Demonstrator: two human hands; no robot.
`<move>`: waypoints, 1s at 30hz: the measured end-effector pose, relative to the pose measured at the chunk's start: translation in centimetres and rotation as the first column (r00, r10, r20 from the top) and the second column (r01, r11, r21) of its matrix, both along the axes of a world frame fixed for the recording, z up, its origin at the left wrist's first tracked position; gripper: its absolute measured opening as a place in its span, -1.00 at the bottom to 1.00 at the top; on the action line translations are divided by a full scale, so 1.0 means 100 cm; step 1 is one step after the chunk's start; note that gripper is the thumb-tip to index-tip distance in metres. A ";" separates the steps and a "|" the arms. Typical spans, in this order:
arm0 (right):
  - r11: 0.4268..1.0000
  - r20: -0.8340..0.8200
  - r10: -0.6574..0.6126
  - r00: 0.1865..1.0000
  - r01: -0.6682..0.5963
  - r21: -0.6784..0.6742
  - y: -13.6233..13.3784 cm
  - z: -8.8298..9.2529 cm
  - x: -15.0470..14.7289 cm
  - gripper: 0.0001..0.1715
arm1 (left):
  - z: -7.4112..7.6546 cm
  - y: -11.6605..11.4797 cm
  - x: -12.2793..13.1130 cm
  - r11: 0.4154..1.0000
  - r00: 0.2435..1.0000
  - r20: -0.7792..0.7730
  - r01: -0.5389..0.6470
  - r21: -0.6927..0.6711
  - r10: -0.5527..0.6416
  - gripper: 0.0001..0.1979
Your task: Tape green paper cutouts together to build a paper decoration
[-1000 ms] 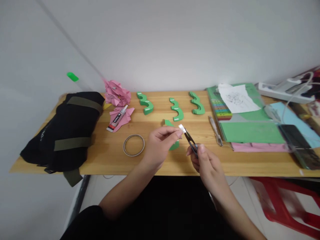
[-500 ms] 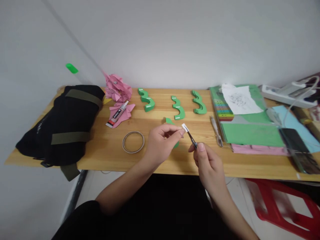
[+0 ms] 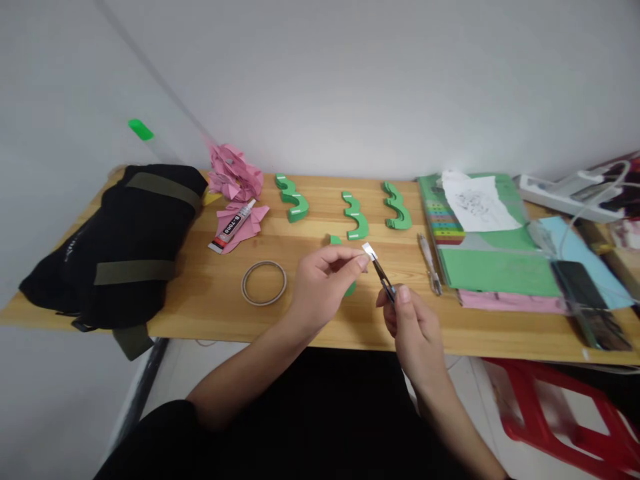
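Observation:
My left hand (image 3: 327, 277) pinches a small white piece of tape (image 3: 369, 251) between thumb and forefinger. My right hand (image 3: 413, 327) is closed around dark tweezers (image 3: 384, 280), whose tips meet the white piece. Whether the tips grip it or only touch it, I cannot tell. Partly hidden behind my left hand lies a green paper shape (image 3: 335, 240). Beyond the hands are more green 3-shaped paper pieces: a left stack (image 3: 299, 208), a middle one (image 3: 357, 227) and a right stack (image 3: 400, 217). White strips show on the left and middle ones.
A tape roll (image 3: 243, 287) lies left of my hands. Farther left are a glue tube (image 3: 231, 228), crumpled pink paper (image 3: 235, 175) and a black bag (image 3: 130, 250). Rightward lie a pen (image 3: 430, 263), a green paper pack (image 3: 500, 267), a phone (image 3: 580, 283) and a power strip (image 3: 565, 193).
The white piece has turned slightly at the tweezers' tips. Both hands keep their grips, and the whole view has shifted a little.

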State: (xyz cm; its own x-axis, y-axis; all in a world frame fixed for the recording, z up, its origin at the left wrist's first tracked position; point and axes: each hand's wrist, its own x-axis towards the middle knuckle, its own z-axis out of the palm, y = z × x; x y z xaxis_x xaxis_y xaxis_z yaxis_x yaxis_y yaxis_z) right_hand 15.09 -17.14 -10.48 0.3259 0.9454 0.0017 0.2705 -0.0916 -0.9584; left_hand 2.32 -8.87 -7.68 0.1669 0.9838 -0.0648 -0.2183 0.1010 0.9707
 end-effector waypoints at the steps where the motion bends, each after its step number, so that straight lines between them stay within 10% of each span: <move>1: 1.000 0.003 0.007 1.000 -0.007 0.000 0.001 0.000 0.000 -0.43 | 0.000 0.000 0.000 1.000 1.000 0.002 0.007 -0.005 -0.007 -0.93; 30: 1.000 -0.035 -0.017 0.999 0.017 -0.022 0.008 0.000 -0.001 -0.44 | -0.001 0.002 0.001 0.996 0.997 -0.071 0.032 -0.088 -0.038 -0.92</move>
